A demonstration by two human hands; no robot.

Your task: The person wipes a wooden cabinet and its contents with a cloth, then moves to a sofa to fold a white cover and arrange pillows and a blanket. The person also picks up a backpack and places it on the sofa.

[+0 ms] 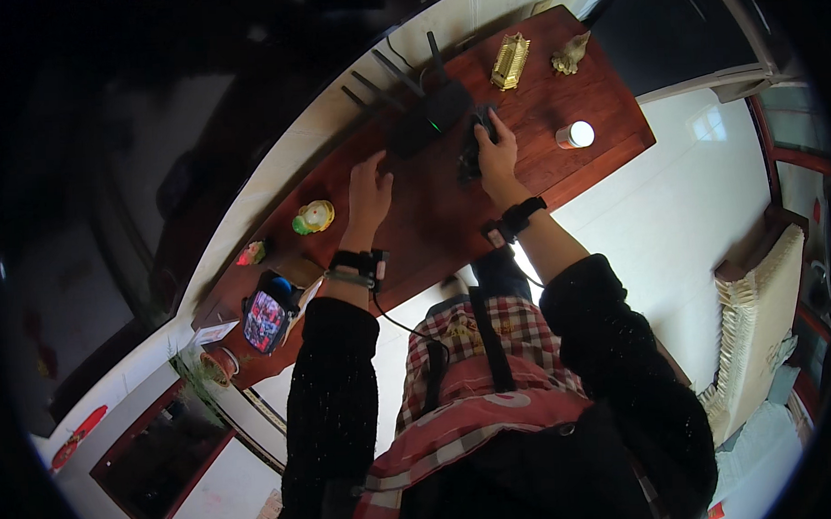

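My right hand point(500, 157) grips a dark crumpled cloth point(468, 160) over the reddish-brown wooden cabinet top point(428, 218). Its exact material is hard to make out. Just left of the cloth sits a black router point(418, 125) with several antennas and a green light. My left hand point(370, 196) is held above the cabinet near the router's left end, thumb apart from the fingers and nothing in it. Both wrists wear black straps with small devices and cables.
Right of my hands are a white-lidded jar point(576, 135), a gold ornament point(510, 62) and a bird-like figurine point(572, 53). To the left stand a yellow-green ornament point(313, 217), a small bag with a colourful front point(266, 321) and a potted plant point(219, 366). A large dark screen rises behind.
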